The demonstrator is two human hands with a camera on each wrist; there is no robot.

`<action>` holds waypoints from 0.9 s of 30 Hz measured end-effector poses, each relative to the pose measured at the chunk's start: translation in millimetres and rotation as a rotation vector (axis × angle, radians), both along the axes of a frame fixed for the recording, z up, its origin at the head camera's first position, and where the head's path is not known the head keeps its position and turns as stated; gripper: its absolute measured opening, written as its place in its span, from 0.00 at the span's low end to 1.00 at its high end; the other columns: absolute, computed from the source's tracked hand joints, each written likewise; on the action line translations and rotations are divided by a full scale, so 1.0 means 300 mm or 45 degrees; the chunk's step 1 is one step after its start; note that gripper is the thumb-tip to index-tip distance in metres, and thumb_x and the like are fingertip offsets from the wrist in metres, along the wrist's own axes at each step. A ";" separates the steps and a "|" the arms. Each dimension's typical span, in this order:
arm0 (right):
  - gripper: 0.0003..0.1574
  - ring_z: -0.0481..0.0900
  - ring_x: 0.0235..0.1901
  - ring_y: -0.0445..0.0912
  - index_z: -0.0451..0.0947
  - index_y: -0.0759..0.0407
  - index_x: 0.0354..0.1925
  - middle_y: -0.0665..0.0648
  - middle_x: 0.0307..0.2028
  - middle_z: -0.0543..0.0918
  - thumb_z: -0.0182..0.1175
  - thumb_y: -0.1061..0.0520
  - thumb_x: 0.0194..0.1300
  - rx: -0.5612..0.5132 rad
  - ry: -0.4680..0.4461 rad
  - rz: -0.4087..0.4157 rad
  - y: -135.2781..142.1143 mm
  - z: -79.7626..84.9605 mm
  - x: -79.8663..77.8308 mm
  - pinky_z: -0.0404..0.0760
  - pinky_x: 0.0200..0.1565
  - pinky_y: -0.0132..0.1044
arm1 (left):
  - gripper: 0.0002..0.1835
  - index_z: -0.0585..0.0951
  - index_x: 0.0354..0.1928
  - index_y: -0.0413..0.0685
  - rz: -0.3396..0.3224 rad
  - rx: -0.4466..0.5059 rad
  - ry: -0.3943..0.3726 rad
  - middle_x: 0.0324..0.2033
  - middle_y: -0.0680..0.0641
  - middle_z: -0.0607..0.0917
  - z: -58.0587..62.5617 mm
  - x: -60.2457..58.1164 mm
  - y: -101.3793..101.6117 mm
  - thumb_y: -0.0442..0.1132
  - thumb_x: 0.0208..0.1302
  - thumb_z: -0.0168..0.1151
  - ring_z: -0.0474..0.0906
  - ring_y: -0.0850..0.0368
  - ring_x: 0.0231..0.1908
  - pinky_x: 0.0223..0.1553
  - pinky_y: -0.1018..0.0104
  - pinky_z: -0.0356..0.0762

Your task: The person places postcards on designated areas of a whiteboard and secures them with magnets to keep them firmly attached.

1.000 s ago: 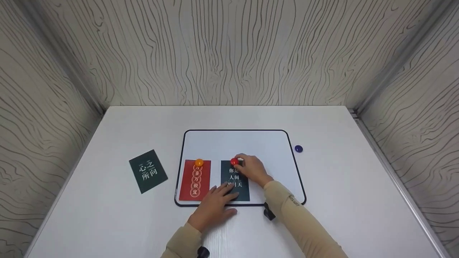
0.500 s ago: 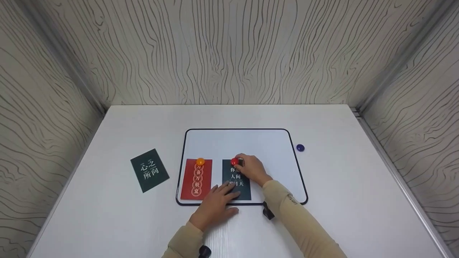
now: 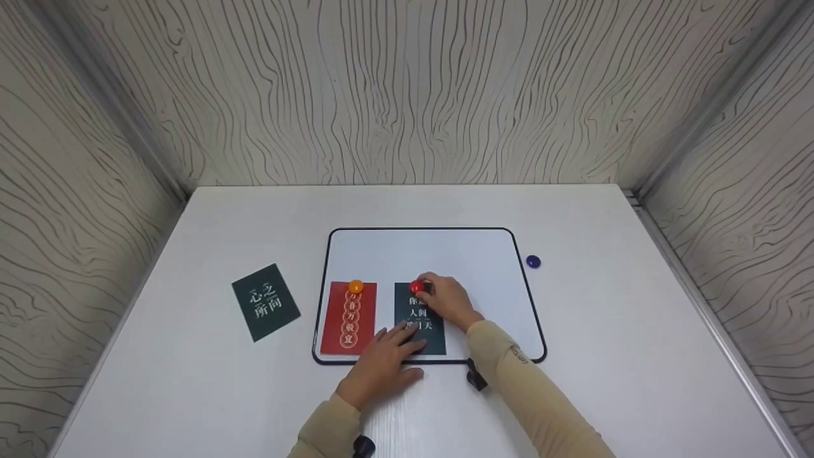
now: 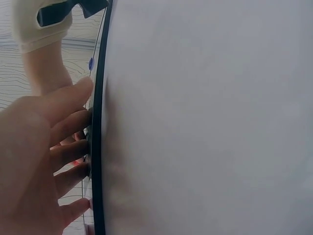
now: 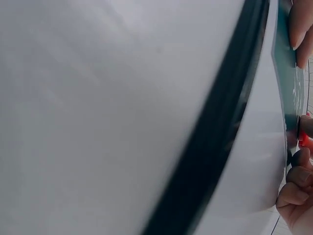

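Closest in, two beige sleeves (image 3: 327, 426) come up from the near side of the whiteboard (image 3: 420, 254), and a black wrist device (image 3: 475, 376) shows under the right one, just beside the whiteboard's near edge. Here's the left hand (image 3: 380, 362), lying across that edge: its grip is loose and empty, fingers out and spread, tips resting on the lower part of a dark green card (image 3: 430, 342) in the middle of the whiteboard's near half. To the left, apart from it, a red card (image 3: 334, 327) lies close to the whiteboard's left edge. Well outside that edge, a second green card (image 3: 280, 318) sits askew on the white counter (image 3: 604, 286). And now the right hand (image 3: 448, 299), over the middle of the whiteboard, its grip pinching a round red button (image 3: 416, 287) right at the dark green card's far end! Level with it, near the whiteboard's left edge, an orange button (image 3: 356, 287) sits at the red card's far end. Just off the whiteboard's right edge lies a purple button (image 3: 533, 261). Beyond the whiteboard's far edge, past more counter, stands a wavy-lined wall (image 3: 407, 95).
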State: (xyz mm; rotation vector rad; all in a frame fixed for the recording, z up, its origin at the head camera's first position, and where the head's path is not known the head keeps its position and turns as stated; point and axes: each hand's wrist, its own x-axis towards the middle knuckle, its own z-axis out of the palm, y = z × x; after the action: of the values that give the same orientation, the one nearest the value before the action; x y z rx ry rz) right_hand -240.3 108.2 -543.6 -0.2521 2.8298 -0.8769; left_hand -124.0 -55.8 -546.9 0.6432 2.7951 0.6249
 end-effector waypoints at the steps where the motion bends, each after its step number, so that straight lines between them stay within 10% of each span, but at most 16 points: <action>1: 0.23 0.77 0.41 0.48 0.76 0.52 0.57 0.58 0.43 0.85 0.62 0.53 0.64 -0.005 0.006 0.001 0.001 0.000 0.001 0.80 0.55 0.47 | 0.29 0.71 0.66 0.67 0.001 0.002 -0.002 0.72 0.54 0.66 0.001 0.001 0.000 0.56 0.62 0.62 0.56 0.52 0.75 0.75 0.46 0.56; 10: 0.21 0.75 0.33 0.46 0.76 0.54 0.56 0.59 0.38 0.85 0.61 0.55 0.65 -0.001 0.073 0.019 0.004 -0.003 0.004 0.79 0.44 0.42 | 0.29 0.72 0.65 0.68 0.015 -0.002 -0.009 0.72 0.55 0.67 0.000 0.004 0.002 0.56 0.61 0.62 0.57 0.52 0.75 0.75 0.46 0.56; 27: 0.26 0.81 0.43 0.50 0.72 0.54 0.62 0.60 0.47 0.85 0.60 0.54 0.66 -0.010 0.025 -0.038 -0.001 -0.004 0.003 0.80 0.55 0.48 | 0.29 0.71 0.66 0.67 0.017 0.025 -0.027 0.72 0.55 0.66 0.004 0.002 0.002 0.56 0.62 0.62 0.56 0.52 0.75 0.75 0.46 0.55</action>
State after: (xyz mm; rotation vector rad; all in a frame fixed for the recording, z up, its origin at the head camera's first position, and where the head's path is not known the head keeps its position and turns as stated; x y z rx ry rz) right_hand -239.3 108.0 -544.7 -0.2218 2.8560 -0.8971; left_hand -123.5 -55.3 -545.7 0.6182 2.7796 0.6580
